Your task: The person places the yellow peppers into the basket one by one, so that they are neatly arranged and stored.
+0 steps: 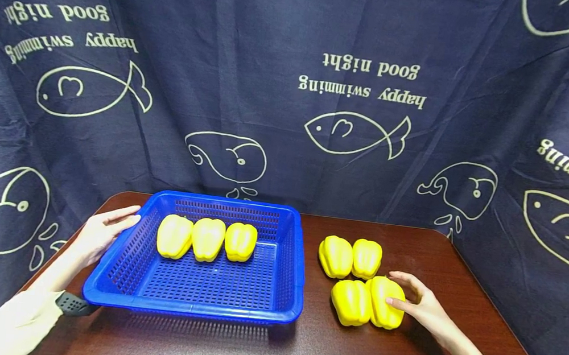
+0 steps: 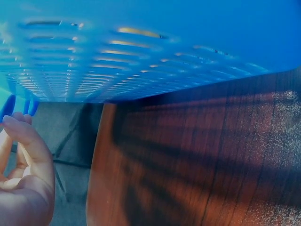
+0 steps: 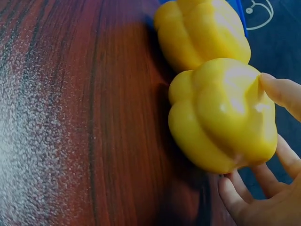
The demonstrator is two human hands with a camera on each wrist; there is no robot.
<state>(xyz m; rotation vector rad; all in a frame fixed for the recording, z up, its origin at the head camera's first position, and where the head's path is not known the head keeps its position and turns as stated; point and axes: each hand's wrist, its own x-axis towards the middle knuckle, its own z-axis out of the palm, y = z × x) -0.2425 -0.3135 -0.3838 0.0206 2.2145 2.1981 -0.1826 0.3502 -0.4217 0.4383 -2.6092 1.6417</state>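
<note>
My left hand [image 1: 99,235] holds the left rim of a blue plastic basket [image 1: 189,308], its fingertips at the edge. In the left wrist view, the thumb and fingers meet at the basket's rim, beside its slotted wall [image 2: 188,28]. My right hand [image 1: 425,306] grips a yellow bell pepper [image 1: 387,307], thumb on top and fingers around the far side. The right wrist view shows this pepper [image 3: 221,117] touching another yellow bell pepper [image 3: 202,35]. Inside the basket, three yellow bell peppers [image 1: 207,240] stand in a row along the back.
Two more yellow bell peppers [image 1: 337,257] sit side by side behind the gripped one, right of the basket. Everything stands on a dark red-brown wooden table [image 1: 309,345]. A dark blue curtain [image 1: 283,86] with white fish drawings hangs behind the table and at its sides.
</note>
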